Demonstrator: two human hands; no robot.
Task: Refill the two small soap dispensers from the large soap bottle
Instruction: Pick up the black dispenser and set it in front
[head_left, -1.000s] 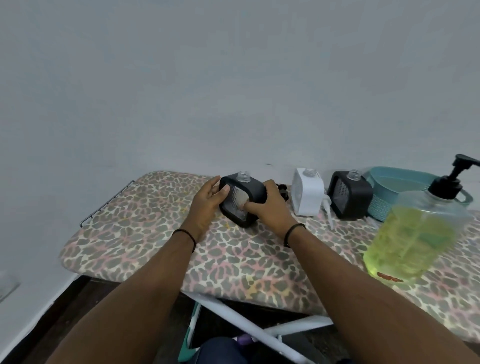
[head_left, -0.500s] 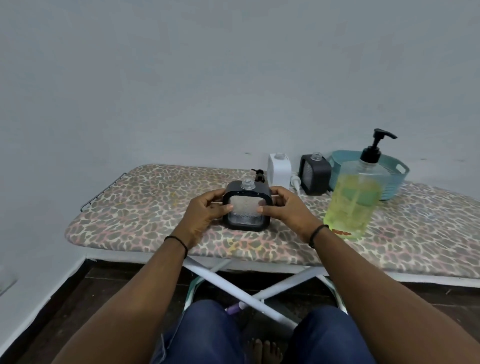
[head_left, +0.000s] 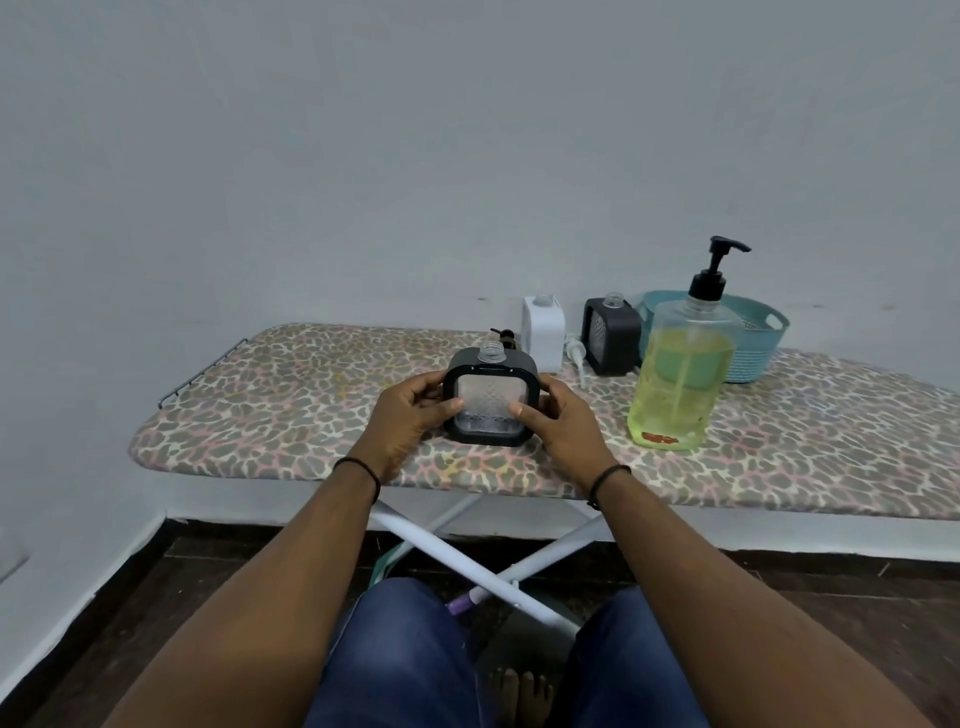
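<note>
A small black square dispenser (head_left: 488, 400) with a clear textured front and an open neck stands upright near the front of the ironing board (head_left: 291, 415). My left hand (head_left: 410, 415) grips its left side and my right hand (head_left: 563, 423) grips its right side, thumbs on the front. The large clear soap bottle (head_left: 678, 384), holding yellow-green liquid and capped by a black pump, stands to the right. Farther back are a white dispenser (head_left: 543, 332) and a second black dispenser (head_left: 610, 338), both with open necks.
A teal plastic basket (head_left: 758, 338) sits behind the large bottle against the wall. A loose black pump (head_left: 505, 338) and a white pump (head_left: 576, 356) lie near the back dispensers. My knees and the board's white crossed legs (head_left: 467, 561) are below.
The black dispenser has come from the back of the board toward me and now stands facing me near the front edge. The view has pulled back and lowered.
</note>
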